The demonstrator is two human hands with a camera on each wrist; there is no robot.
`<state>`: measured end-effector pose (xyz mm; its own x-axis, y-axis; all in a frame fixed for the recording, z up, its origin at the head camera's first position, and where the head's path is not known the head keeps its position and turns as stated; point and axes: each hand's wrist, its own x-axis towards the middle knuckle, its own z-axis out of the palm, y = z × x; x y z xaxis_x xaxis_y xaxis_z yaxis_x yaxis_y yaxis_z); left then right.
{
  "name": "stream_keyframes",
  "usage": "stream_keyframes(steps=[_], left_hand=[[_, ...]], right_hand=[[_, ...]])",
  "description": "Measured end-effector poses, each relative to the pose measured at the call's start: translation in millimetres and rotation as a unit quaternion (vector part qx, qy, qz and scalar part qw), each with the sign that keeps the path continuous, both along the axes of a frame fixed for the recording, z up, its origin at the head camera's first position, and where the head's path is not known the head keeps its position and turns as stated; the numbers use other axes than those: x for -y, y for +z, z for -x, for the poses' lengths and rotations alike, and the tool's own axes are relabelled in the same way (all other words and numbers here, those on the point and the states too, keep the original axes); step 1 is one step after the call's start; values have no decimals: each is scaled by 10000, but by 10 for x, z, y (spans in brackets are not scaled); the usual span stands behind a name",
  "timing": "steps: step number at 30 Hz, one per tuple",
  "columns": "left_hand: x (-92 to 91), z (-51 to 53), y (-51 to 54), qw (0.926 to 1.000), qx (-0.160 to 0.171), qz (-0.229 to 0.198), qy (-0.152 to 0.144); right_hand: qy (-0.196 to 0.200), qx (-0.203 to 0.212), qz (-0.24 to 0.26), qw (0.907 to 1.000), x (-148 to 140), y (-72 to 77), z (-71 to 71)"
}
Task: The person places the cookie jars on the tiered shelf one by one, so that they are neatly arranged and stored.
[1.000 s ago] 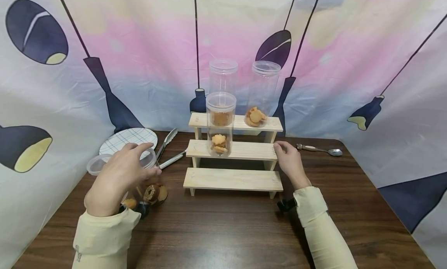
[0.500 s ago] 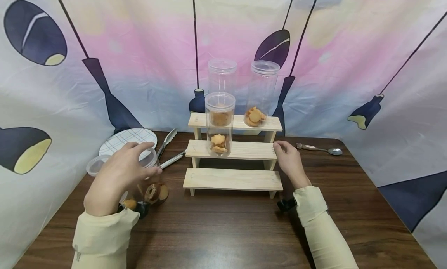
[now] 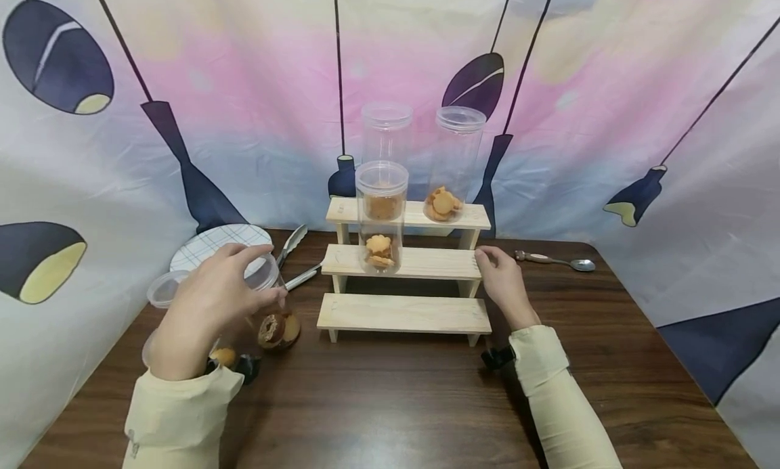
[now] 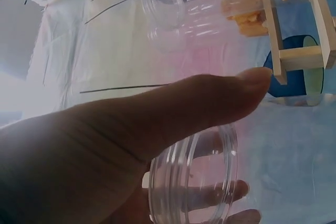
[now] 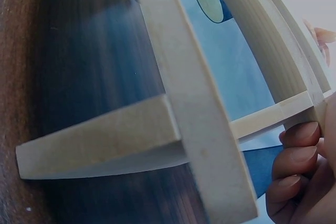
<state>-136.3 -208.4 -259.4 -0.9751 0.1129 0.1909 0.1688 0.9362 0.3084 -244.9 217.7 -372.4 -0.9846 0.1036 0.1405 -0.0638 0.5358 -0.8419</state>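
Note:
My left hand (image 3: 210, 303) grips a clear jar (image 3: 263, 274) round its top, at the left of the table. Brown and pale cookies (image 3: 278, 328) lie in its bottom. In the left wrist view the thumb passes over the jar's ringed top (image 4: 173, 182), with fingertips on the far side. My right hand (image 3: 503, 283) pinches the right end of the middle board of a three-step wooden stand (image 3: 405, 313); in the right wrist view its fingers (image 5: 302, 153) curl at the board's end. A lidded jar of cookies (image 3: 381, 218) stands on the middle step.
Two lidded jars, one at the left (image 3: 387, 127) and one at the right (image 3: 456, 144), stand on the top step with cookies inside. Other clear containers sit partly hidden behind my left hand. A checked plate (image 3: 219, 241), tongs (image 3: 292, 246) and a spoon (image 3: 554, 260) lie toward the back.
The jar in my left hand has shifted slightly to the right, its cookies now farther from the wrist. My right hand stays on the stand.

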Motion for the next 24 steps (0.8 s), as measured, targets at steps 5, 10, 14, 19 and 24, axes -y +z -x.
stream_keyframes(steps=[5,10,14,19,24], left_hand=[[-68,-30,-4,9999,-53,80,-85],[-153,-73,84,9996,-60,190,-193],[-220,-172,205,9987,-189,256,-396],[-350,-305,320,9930,-553,360,-981],[-490,-414,405,9880,-640,311,-1371]], right_hand=[[32,-33,64,10000,6,-16,-17],[13,-78,28,10000,-9,-12,-7],[22,-74,42,10000,-8,2,10],[-5,-33,20,10000,-6,8,7],[-20,23,18,10000,-7,-12,-4]])
